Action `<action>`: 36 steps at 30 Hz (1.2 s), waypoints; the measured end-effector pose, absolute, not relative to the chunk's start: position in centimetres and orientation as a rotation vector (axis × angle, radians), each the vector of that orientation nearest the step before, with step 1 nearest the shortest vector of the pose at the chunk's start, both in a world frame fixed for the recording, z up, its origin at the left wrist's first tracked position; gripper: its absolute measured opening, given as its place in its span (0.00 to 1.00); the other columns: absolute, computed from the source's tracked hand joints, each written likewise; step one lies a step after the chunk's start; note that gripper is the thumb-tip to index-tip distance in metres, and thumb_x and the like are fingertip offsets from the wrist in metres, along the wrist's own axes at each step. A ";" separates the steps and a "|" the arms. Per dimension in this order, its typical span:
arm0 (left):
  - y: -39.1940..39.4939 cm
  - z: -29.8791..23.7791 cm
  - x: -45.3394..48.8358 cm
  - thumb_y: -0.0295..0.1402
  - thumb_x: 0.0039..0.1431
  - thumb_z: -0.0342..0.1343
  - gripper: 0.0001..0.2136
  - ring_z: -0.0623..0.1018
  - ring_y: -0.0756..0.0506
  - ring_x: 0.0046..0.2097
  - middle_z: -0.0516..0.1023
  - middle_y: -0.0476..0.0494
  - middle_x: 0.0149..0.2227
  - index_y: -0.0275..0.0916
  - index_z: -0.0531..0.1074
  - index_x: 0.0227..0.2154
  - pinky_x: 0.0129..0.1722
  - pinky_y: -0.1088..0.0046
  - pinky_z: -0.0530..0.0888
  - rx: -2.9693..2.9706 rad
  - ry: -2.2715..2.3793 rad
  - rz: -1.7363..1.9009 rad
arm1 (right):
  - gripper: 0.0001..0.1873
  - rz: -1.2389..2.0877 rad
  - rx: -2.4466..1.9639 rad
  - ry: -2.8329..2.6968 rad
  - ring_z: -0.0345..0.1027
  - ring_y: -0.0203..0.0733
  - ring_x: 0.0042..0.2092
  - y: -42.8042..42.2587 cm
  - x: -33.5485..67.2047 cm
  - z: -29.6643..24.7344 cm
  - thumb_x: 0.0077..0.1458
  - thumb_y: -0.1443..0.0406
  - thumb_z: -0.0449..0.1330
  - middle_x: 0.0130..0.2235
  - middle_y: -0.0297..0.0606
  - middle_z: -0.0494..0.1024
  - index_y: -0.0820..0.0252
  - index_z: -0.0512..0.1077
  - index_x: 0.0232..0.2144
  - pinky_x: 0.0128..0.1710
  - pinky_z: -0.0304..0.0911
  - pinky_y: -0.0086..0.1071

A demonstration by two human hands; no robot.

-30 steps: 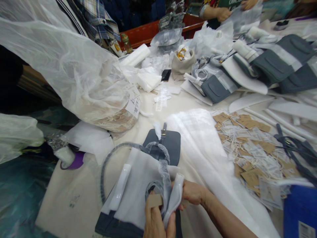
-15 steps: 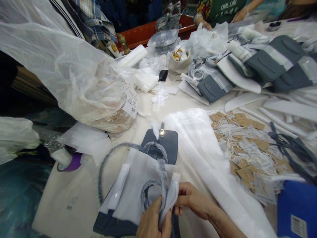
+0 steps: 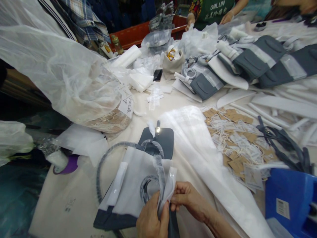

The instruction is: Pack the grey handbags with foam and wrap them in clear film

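Note:
A grey handbag (image 3: 128, 188) wrapped in white foam lies flat at the near edge of the table, its dark flap (image 3: 160, 142) pointing away from me. My left hand (image 3: 151, 219) pinches the plastic-wrapped grey handle (image 3: 151, 185) and a white foam strip (image 3: 168, 190) beside it. My right hand (image 3: 187, 200) grips the same foam strip from the right, fingers curled. A second wrapped handle (image 3: 109, 158) arcs out to the left of the bag.
A pile of brown paper tags (image 3: 237, 142) with strings lies to the right, next to a sheet of white fabric (image 3: 198, 145). A big clear plastic bag (image 3: 64, 72) fills the left. More grey bags (image 3: 257, 59) sit at the back right. A blue box (image 3: 289, 198) stands near right. Another person's hands (image 3: 190, 19) work at the far edge.
The brown tag seen by my left thumb a second ago is out of sight now. Both hands have closed in on the foam strip and handle. The view has shifted slightly.

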State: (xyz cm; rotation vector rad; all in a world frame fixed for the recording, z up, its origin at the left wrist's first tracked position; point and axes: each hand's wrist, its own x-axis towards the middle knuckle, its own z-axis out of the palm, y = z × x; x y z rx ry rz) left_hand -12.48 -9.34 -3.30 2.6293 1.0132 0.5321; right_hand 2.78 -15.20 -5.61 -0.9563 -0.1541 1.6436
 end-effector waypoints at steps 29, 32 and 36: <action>-8.9 -2.6 -12.2 0.30 0.61 0.46 0.15 0.79 0.44 0.40 0.78 0.35 0.40 0.29 0.64 0.48 0.38 0.75 0.76 2.749 0.811 0.384 | 0.16 1.401 -0.984 0.330 0.60 0.31 0.19 -15.7 0.0 -3.8 0.26 0.62 0.72 0.16 0.36 0.71 0.66 0.71 0.17 0.23 0.52 0.26; -8.7 -1.9 -11.8 0.38 0.59 0.47 0.16 0.79 0.43 0.39 0.79 0.40 0.38 0.34 0.67 0.46 0.35 0.72 0.76 2.358 1.200 0.115 | 0.16 1.388 -0.944 0.362 0.60 0.30 0.17 -15.4 -0.1 -3.9 0.24 0.64 0.72 0.15 0.34 0.71 0.65 0.69 0.16 0.21 0.51 0.25; -8.6 -1.4 -11.4 0.43 0.56 0.49 0.18 0.79 0.43 0.40 0.80 0.44 0.38 0.36 0.70 0.43 0.40 0.71 0.73 1.988 1.292 0.078 | 0.18 1.430 -0.895 0.327 0.63 0.31 0.18 -15.5 0.0 -4.1 0.23 0.63 0.73 0.16 0.34 0.72 0.65 0.70 0.17 0.20 0.51 0.24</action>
